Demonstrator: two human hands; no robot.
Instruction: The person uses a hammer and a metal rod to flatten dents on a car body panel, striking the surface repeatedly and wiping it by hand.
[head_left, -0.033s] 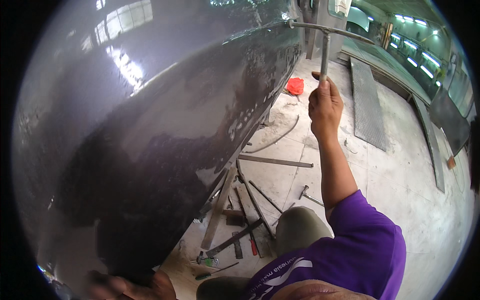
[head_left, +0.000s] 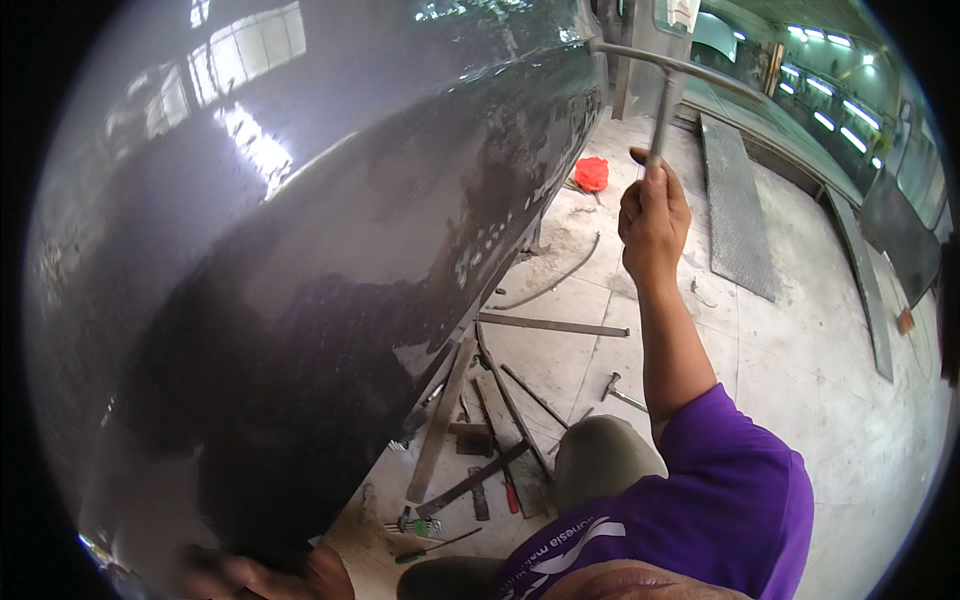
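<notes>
My right hand (head_left: 655, 220) is closed around the handle of a long-headed body hammer (head_left: 667, 105), held upright. One end of the hammer's thin, slightly curved head is close to the far edge of a large dark grey vehicle panel (head_left: 330, 270); I cannot tell if they touch. At the bottom left, my left hand (head_left: 285, 578) is low by the panel's near part. Its fingers are blurred and partly cut off by the frame, so whether it grips anything does not show. Window light and dark shapes reflect in the glossy panel.
On the pale tiled floor beneath the panel lie several bars, a flat metal strip (head_left: 552, 324), another hammer (head_left: 624, 391), a red-tipped tool (head_left: 511, 497) and a hex key set (head_left: 420, 524). A red crumpled thing (head_left: 591, 174) lies farther off. Rightward is a textured metal plate (head_left: 738, 210).
The hammer has tilted a little to the right, its head shifting that way, and my right hand has moved slightly with it. My left hand stays at about the same place.
</notes>
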